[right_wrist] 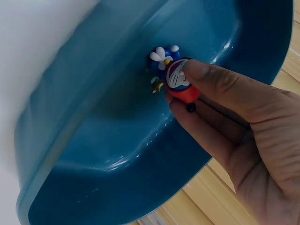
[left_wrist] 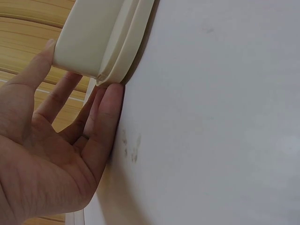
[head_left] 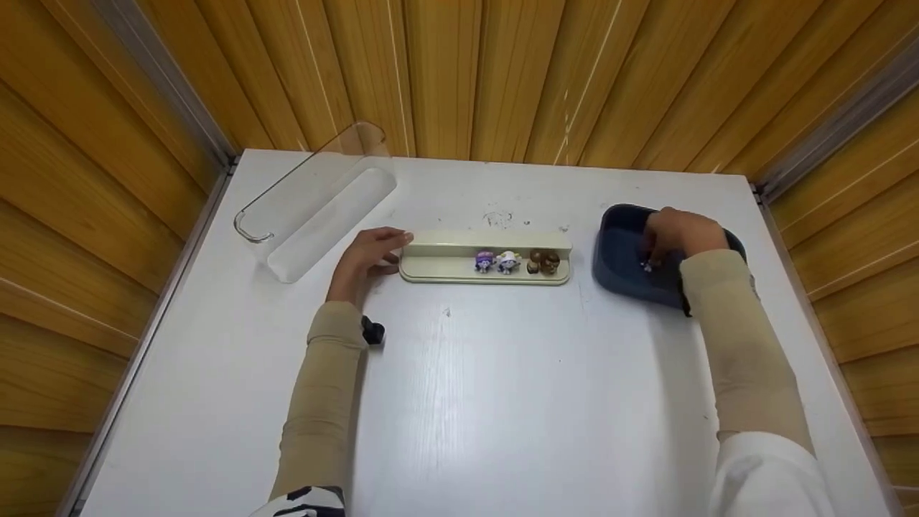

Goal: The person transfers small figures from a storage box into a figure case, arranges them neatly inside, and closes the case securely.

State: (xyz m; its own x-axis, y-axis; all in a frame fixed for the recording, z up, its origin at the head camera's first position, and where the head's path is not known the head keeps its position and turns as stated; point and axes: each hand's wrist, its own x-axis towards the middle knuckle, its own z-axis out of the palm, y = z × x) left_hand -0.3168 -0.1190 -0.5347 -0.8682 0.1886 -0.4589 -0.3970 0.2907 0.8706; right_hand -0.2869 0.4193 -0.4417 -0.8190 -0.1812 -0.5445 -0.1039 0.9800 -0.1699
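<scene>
My left hand (head_left: 368, 255) touches the left end of a long cream display stand (head_left: 439, 263), its fingers fairly straight. In the left wrist view the thumb lies at the corner of the raised back wall and other fingertips meet the base's edge. On the stand's ledge are a purple figurine (head_left: 484, 261), a white one (head_left: 508, 262) and brown figures (head_left: 547, 262) toward the right. My right hand (head_left: 678, 231) is inside a dark blue bin (head_left: 623, 281). Its thumb and fingers pinch a small toy figurine (right_wrist: 180, 79), blue with a red part and a pale face.
A clear plastic cover (head_left: 316, 205) lies slantwise at the back left of the white table (head_left: 502, 402). Wooden plank walls (head_left: 474, 79) stand behind and at the sides. The bin's raised walls surround the right hand.
</scene>
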